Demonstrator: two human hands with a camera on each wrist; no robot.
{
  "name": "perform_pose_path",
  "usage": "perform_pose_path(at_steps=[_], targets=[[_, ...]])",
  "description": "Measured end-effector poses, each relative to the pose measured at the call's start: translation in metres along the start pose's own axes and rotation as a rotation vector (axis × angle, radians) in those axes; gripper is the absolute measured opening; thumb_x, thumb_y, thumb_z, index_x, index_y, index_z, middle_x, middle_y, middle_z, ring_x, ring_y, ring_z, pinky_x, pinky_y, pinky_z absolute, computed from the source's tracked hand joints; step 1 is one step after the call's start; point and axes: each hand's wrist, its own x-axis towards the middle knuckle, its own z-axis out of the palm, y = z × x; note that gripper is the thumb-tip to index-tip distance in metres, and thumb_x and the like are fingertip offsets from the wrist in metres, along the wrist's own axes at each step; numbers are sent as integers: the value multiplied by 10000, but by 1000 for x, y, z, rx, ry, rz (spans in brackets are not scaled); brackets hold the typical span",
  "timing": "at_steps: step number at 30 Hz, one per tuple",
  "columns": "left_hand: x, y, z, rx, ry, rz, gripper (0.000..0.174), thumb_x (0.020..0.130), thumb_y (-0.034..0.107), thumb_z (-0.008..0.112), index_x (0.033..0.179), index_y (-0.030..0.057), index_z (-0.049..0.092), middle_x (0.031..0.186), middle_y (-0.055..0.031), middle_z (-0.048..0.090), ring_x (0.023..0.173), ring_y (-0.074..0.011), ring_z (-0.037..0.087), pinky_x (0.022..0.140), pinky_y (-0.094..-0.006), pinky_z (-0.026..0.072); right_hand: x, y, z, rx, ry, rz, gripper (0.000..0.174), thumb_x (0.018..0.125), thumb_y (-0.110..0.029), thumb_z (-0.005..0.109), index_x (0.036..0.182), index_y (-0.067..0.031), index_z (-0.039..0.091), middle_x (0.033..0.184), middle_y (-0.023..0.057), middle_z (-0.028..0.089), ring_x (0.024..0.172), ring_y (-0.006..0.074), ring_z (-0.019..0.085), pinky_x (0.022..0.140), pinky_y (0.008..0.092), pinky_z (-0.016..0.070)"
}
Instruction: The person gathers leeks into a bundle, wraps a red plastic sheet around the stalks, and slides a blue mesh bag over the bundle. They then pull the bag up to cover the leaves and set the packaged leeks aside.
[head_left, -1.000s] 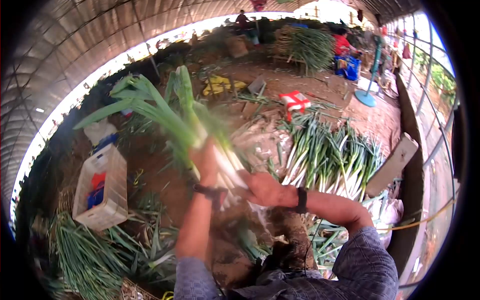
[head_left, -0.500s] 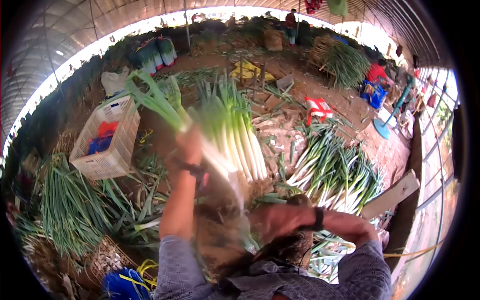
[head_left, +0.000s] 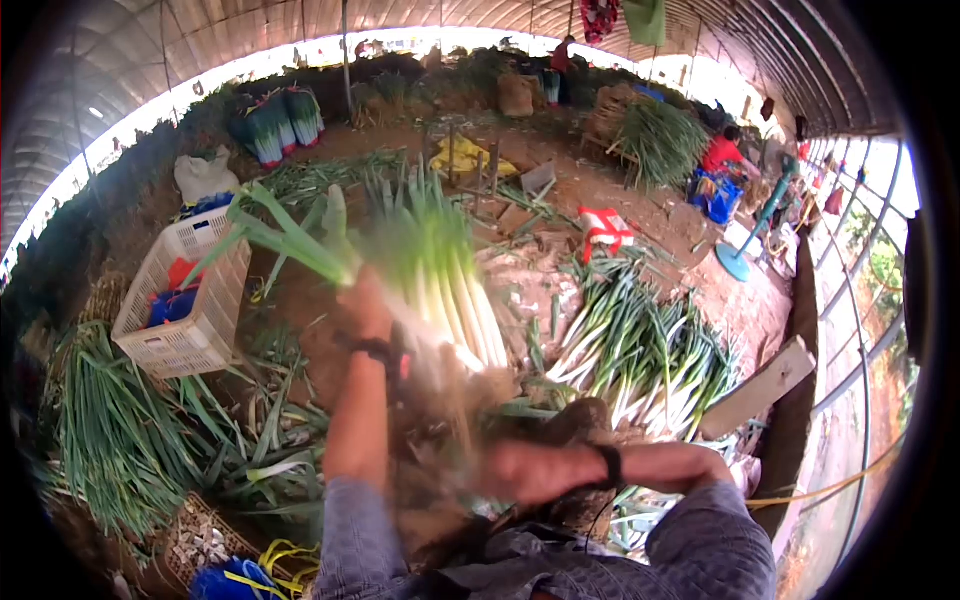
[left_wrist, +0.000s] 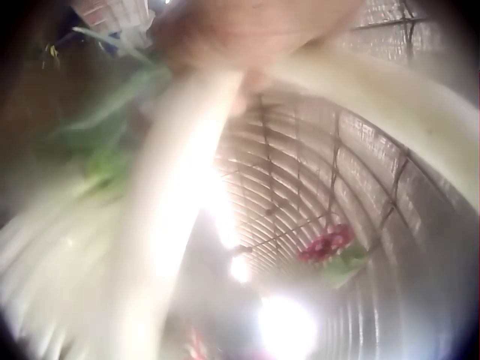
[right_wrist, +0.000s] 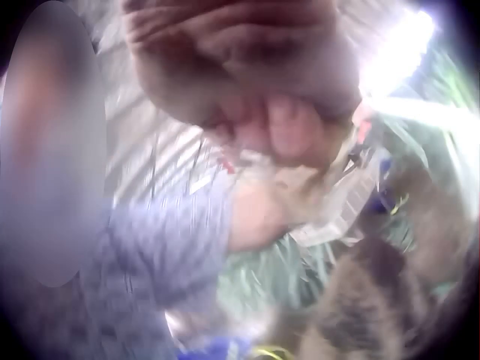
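Note:
My left hand (head_left: 366,302) grips green onions (head_left: 298,243) around their pale stalks, the green leaves pointing up and away. Two white stalks (left_wrist: 176,202) run out from that hand in the left wrist view. Lower and to the right, my blurred right hand (head_left: 525,472) is apart from the left. Its fingers are curled in the right wrist view, pinching a blurred tan strip of onion skin (right_wrist: 336,169). Beside the held onions lies a row of clean white-stemmed green onions (head_left: 470,310), roots toward me.
A white plastic crate (head_left: 180,345) with red and blue things stands at left, above a heap of green onions (head_left: 110,430). More onions (head_left: 650,350) lie at right by a wooden board (head_left: 757,388). A teal stand (head_left: 733,262) and other people are farther back.
My right hand has come away from the stalks, down toward my body. My left hand has moved left and still holds the onions. The head view has tilted, uncovering the laid row.

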Motion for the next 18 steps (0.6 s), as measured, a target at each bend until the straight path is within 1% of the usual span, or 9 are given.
perform_pose_path(at_steps=[1,3,5,6,8,9,10,13,18], targets=[[7,2,0,-1,-5,-25,344,832,279,699,988,-27,672,870,-127,688,755,-238,657,686,-389,511,-11,-2,-3,-219,-259,51,283,1001,-329,539,956,-58,607,901,103,614,781,259,575,678,399,459],[10,10,11,-242,-10,-77,309,829,245,711,935,-42,664,836,-112,677,708,-217,639,646,-383,499,-56,6,-13,-206,-262,120,357,918,-270,650,1211,-70,611,1090,146,685,960,354,666,858,430,536],[11,0,32,-499,66,-19,211,809,136,742,862,-37,633,751,-59,618,614,-179,583,586,-352,481,-72,14,-38,-528,-116,610,387,911,-264,669,1247,-84,603,1122,130,686,926,305,681,814,396,550],[0,9,25,-206,-22,-62,248,818,97,728,985,-56,627,848,-73,647,685,-171,602,647,-349,499,-83,20,-55,0,189,251,358,913,-245,670,1230,-84,623,1091,131,699,902,270,692,779,376,557],[-19,-10,30,-265,-40,121,362,822,70,712,1136,-61,588,973,-95,653,792,-180,617,725,-335,509,-74,34,-91,-210,686,246,251,929,-172,656,1152,-61,687,934,100,735,798,180,708,695,318,562],[-30,-14,32,-269,-56,179,426,823,60,705,1207,-61,566,1030,-105,654,844,-187,625,763,-330,514,-70,18,-112,-487,759,371,224,898,-118,680,1094,-11,698,1043,142,715,946,226,699,777,382,599],[-53,-3,30,-221,-92,156,487,825,58,700,1269,-57,538,1074,-112,649,894,-201,632,798,-327,517,-66,25,-124,-281,853,269,375,906,-226,686,1219,-26,640,943,127,726,896,238,707,807,376,589],[-105,11,35,-306,-229,97,505,848,58,683,1312,-34,506,1099,-134,654,869,-222,664,755,-330,559,-16,41,-126,-502,843,134,650,898,-348,687,1391,8,457,1090,270,647,1078,288,647,939,400,536],[-132,26,29,-534,-543,-343,468,901,190,712,1275,-7,511,1086,-169,645,805,-290,692,608,-435,627,20,120,-72,20,696,-29,610,921,-252,677,1401,32,432,1150,234,639,1025,307,640,910,428,521]])
